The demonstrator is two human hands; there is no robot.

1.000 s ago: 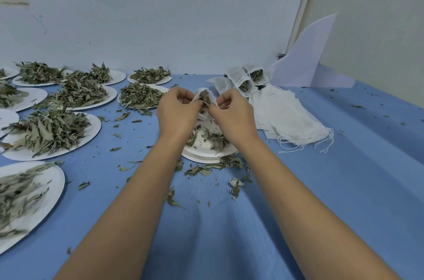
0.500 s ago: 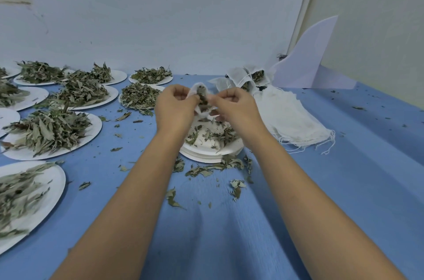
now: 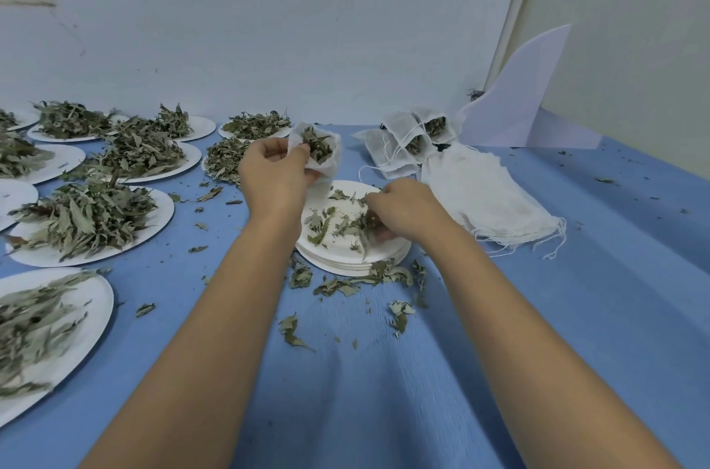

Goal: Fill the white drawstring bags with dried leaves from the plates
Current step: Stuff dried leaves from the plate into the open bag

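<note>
My left hand grips a small white drawstring bag by its side and holds its mouth open; dried leaves show inside it. Just below, my right hand is down on the stack of white plates, fingers curled around a pinch of dried leaves. A few loose leaves lie scattered on the top plate. Several filled bags lean together at the back, and a pile of flat empty bags lies to the right of the plates.
Several white plates heaped with dried leaves cover the left side of the blue table. Leaf crumbs litter the cloth in front of the plate stack. A white folded card stands at the back right against the wall.
Both hands were together at the bag's mouth. Now my right hand has dropped to the plate and closed on leaves, while my left hand keeps the bag raised and open.
</note>
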